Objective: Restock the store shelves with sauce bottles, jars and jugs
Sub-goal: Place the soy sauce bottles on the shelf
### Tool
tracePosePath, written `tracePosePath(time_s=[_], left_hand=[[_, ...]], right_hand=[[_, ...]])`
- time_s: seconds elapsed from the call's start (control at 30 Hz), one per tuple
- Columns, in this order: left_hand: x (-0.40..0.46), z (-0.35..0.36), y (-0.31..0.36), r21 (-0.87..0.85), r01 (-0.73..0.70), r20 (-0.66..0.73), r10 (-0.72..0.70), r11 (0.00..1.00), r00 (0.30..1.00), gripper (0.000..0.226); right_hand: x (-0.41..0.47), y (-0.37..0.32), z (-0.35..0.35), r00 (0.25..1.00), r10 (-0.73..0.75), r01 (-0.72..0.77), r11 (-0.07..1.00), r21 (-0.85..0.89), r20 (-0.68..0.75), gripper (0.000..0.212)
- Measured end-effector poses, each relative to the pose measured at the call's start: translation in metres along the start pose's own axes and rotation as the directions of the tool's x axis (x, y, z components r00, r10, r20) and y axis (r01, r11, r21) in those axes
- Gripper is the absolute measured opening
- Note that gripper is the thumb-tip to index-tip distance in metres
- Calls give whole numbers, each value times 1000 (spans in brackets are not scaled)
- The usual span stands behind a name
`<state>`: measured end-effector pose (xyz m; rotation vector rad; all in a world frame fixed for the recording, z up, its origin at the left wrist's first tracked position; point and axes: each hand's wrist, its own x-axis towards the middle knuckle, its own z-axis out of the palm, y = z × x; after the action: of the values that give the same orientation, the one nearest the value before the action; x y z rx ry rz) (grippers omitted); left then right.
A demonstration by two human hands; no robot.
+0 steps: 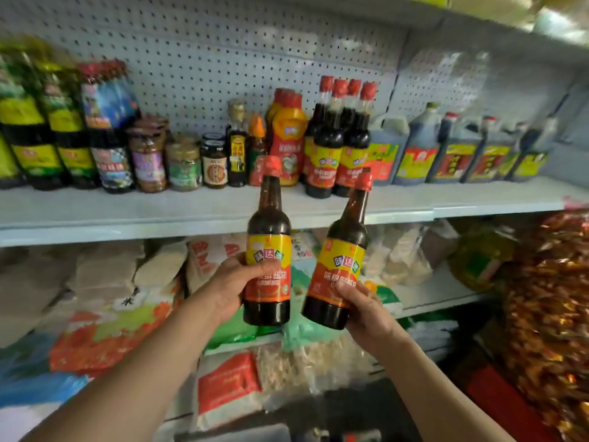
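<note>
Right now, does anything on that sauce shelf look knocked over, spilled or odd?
Nothing stands out. The bottles, jars and jugs on the shelf stand upright with no spill showing. Only the bottle in the right hand tilts; the left hand holds its bottle upright.

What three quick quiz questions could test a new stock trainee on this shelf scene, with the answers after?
1. True or false: the left hand and the right hand each grip a dark glass sauce bottle with a red cap and a yellow and red label.
2. Multiple choice: the matching red-capped bottles on the shelf stand A) at the far left, B) right of the orange squeeze bottle, C) on the shelf below.
3. Fill in: the bottle in the left hand is upright; the bottle in the right hand is ____.

Key: 1 true; 2 B; 3 tilted.
</note>
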<state>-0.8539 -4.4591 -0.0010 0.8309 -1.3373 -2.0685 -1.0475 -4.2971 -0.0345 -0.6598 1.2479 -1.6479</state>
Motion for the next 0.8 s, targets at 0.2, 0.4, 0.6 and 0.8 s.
tracePosePath(time_s=[0.2,0.4,0.6,0.8], left_hand=[[45,73,45,11,-176,-99,176,984,979,73],[99,132,70,45,-334,-161,337,941,928,77],[150,158,73,81,-383,-232,391,920,891,64],[198,155,65,200,-354,-214,394,914,894,83]], right_hand=[[59,-90,-57,991,-132,135,986,-99,33,82],[126,-149,-101,971,-234,237,969,-66,51,62],[184,-153,-110,945,-307,319,940,-120,110,63],[221,-144,-110,933,-325,349,922,-170,152,76]])
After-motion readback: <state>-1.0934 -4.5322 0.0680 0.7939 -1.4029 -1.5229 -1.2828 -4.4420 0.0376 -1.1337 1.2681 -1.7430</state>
